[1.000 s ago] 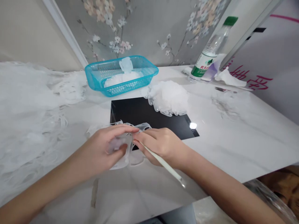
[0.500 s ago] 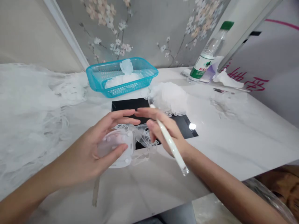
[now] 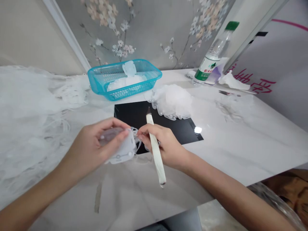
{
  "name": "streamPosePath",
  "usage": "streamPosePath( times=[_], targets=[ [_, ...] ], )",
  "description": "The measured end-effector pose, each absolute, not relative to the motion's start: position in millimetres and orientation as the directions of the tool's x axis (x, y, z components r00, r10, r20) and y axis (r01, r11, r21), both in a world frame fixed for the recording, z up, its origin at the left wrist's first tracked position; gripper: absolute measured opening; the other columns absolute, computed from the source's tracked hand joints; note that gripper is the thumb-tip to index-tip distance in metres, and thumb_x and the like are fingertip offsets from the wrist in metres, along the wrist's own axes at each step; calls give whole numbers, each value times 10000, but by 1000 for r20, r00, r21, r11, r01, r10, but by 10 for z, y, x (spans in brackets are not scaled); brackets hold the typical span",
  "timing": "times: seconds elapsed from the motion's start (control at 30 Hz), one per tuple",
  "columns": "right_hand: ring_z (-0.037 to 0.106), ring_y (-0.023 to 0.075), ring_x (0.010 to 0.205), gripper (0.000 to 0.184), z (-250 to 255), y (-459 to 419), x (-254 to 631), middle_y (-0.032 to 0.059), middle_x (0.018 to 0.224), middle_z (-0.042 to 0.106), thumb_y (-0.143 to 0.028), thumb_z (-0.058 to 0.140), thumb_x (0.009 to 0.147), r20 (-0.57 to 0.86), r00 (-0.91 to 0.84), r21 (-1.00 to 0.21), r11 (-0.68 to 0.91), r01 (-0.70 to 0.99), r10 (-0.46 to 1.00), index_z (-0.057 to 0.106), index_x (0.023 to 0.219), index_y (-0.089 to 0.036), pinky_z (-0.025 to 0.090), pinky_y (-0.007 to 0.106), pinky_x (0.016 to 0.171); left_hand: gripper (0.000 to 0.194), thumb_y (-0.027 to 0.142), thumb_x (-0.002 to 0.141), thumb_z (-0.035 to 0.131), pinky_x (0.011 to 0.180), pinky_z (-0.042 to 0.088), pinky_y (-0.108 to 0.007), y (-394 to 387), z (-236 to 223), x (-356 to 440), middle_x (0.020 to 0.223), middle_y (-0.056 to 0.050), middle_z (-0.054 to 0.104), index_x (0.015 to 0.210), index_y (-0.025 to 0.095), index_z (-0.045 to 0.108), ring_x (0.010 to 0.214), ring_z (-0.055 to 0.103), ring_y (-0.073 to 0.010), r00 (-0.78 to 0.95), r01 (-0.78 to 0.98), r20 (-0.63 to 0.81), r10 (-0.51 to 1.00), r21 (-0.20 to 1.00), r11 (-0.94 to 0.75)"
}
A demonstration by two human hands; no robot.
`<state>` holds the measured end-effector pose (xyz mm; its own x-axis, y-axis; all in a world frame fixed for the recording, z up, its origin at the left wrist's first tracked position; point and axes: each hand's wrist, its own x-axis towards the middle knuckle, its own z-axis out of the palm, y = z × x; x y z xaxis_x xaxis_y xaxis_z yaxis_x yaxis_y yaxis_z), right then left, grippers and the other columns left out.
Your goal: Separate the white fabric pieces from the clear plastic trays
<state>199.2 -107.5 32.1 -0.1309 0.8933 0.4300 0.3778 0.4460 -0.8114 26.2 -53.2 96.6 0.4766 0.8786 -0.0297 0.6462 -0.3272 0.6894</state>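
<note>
My left hand [image 3: 96, 141] is closed around a translucent white plastic piece [image 3: 124, 149], with the thumb in front and the fingers behind. It has rounded corners, small round bumps and a slot near its edge. Thin clear plastic strands [image 3: 136, 139] trail from its right side. My right hand [image 3: 166, 144] pinches at these strands with thumb and index finger. Across that same hand lies a craft knife [image 3: 156, 154] with a pale wrapped handle, its dark pointed tip facing away from me. Beneath both hands is a black mat [image 3: 130, 114].
A pile of similar plastic pieces [image 3: 173, 101] sits on the mat's far side. Behind stands a blue basket [image 3: 96, 81] holding more. Tangled white plastic [image 3: 29, 122] covers the left. A bottle [image 3: 209, 61], tweezers-like tool [image 3: 225, 92] and scraps [image 3: 235, 106] lie right on the white table [image 3: 255, 138].
My right hand has closed on the strands, and the knife has swung more upright, its tip now visible. The left hand has tilted the plastic piece and its fingers have closed in.
</note>
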Motion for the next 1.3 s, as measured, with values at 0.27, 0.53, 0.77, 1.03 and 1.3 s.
streamPosePath(
  times=[0.27,0.53,0.77,1.03,1.3],
  targets=[
    [437,68,532,190,542,-1077,2316,-38,649,562,25,507,642,-17,-653,-806,376,458,757,531,671,-162,357,177,526,291,404,816,566,605,387,-117,-241,1178,189,790,89,468,966,161,513,684,418,-40,57,491,14,998,870,-41],
    [407,70,472,118,583,-1042,2465,-45,550,474,-225,537,804,225,-52,-836,220,502,973,549,706,-161,335,178,453,236,292,740,651,487,440,-132,-38,853,51,678,43,646,935,170,594,541,573,-67,217,284,29,976,955,-91],
    [427,95,435,322,621,-1016,2704,-29,466,466,-349,496,859,646,469,-566,-36,824,602,516,589,-174,336,234,495,302,299,755,653,535,477,-116,-85,896,5,815,7,662,1043,218,611,656,590,-83,320,274,-120,940,961,29],
    [472,63,470,187,447,-992,2454,-3,680,632,-326,593,817,492,81,-710,345,614,867,644,851,-149,389,201,496,422,330,805,610,587,488,-150,-280,740,144,825,23,683,1217,300,526,654,599,-90,556,206,-190,809,975,87],
    [534,75,512,161,385,-930,2490,-2,687,658,-317,621,809,436,277,-861,306,407,857,636,794,-158,449,190,512,540,387,768,636,777,543,-252,-344,636,225,1143,-61,661,1272,264,484,972,652,-220,545,327,-246,802,943,68]
  ],
)
